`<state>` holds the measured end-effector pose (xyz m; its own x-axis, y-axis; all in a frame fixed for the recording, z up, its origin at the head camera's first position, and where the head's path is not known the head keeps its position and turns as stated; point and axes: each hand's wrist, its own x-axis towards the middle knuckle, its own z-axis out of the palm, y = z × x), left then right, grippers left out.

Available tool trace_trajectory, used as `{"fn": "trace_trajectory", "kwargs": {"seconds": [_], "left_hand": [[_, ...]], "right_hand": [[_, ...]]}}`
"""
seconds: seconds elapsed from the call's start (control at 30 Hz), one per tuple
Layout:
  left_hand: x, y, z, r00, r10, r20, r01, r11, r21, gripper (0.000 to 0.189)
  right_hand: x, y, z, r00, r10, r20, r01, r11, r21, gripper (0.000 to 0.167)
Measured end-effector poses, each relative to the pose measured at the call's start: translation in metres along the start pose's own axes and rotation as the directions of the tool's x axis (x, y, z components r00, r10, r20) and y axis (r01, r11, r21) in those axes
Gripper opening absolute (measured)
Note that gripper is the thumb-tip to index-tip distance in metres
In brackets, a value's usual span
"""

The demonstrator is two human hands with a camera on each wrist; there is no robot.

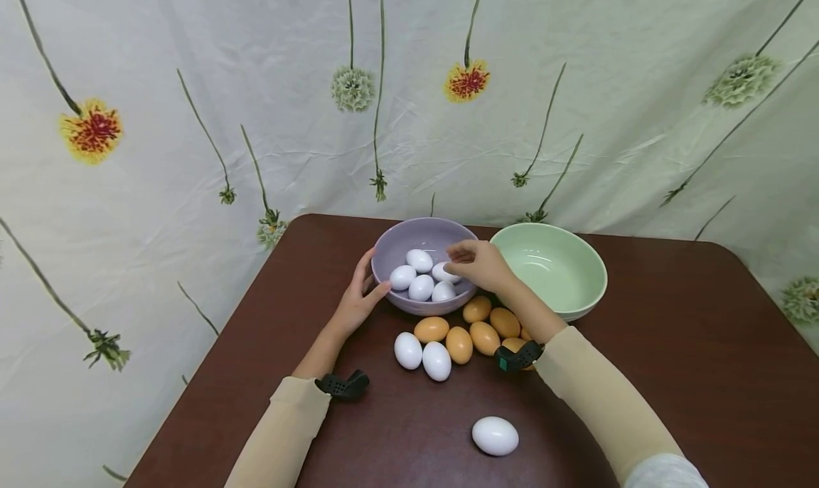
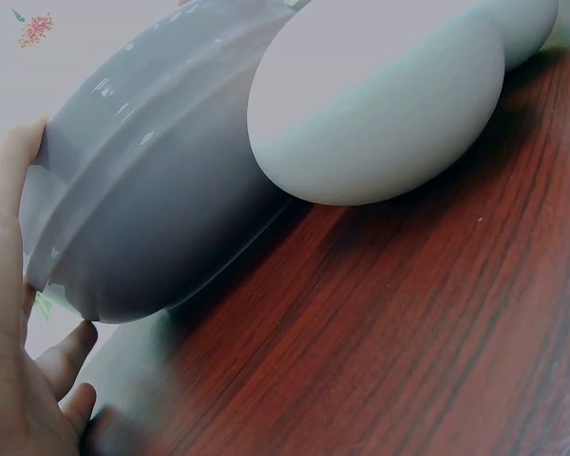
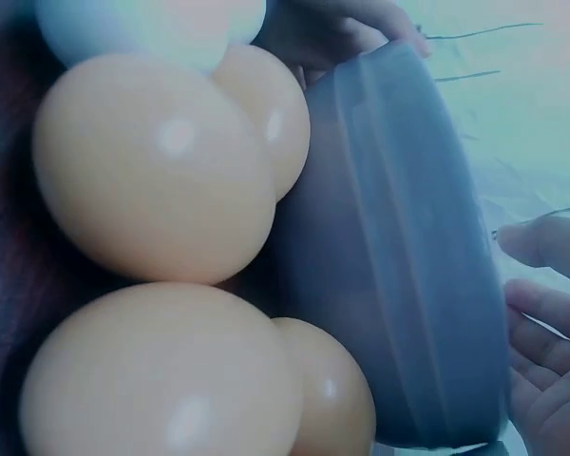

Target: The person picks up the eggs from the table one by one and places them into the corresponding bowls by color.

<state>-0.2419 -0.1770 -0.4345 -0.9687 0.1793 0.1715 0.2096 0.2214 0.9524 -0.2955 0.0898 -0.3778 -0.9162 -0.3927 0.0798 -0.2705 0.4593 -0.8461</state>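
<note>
Several white eggs (image 1: 420, 287) lie in a purple bowl (image 1: 422, 308) towards the far side of the table. The left hand (image 1: 358, 301) holds this bowl at its left side, thumb at the rim and fingers along the outside; the left wrist view shows its fingers (image 2: 65, 356) against the bowl's lower wall. Over the bowl's right rim reaches the right hand (image 1: 484, 266), fingers apart and holding nothing visible, close above a white egg (image 1: 441, 272). The right wrist view shows its fingers (image 3: 551, 309) beside the purple rim.
A green bowl (image 1: 544, 278) stands to the right of the purple one. In front of the bowls lie several brown eggs (image 1: 459, 345), some partly behind the right forearm, with two white eggs (image 1: 437, 361) beside them. Nearer the person lies another white egg (image 1: 495, 436).
</note>
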Motion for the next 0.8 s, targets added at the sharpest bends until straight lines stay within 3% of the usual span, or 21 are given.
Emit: {"fn": "trace_trajectory", "kwargs": {"seconds": [0.07,0.23,0.5,0.67,0.8], "left_hand": [[-0.003,0.011,0.001,1.000,-0.008,0.010,0.008,1.000,-0.001,0.074],[-0.003,0.011,0.001,1.000,0.001,0.010,-0.001,1.000,0.004,0.074],[-0.004,0.010,0.000,1.000,-0.005,0.008,0.005,1.000,0.000,0.074],[-0.004,0.009,0.001,1.000,0.010,0.011,-0.010,1.000,-0.008,0.073],[-0.003,0.009,0.001,1.000,0.026,0.012,-0.026,1.000,-0.006,0.072]], "right_hand": [[-0.006,-0.001,-0.003,1.000,0.008,0.008,-0.008,0.999,0.042,0.041],[-0.020,-0.002,-0.010,1.000,0.016,0.027,-0.019,0.992,0.123,0.042],[-0.040,0.002,-0.015,0.995,-0.052,0.087,0.035,0.982,0.185,0.041],[-0.053,0.001,-0.018,0.981,-0.103,0.164,0.061,0.968,0.243,0.039],[-0.062,0.003,-0.021,0.959,-0.145,0.245,0.058,0.942,0.330,0.040]]}}
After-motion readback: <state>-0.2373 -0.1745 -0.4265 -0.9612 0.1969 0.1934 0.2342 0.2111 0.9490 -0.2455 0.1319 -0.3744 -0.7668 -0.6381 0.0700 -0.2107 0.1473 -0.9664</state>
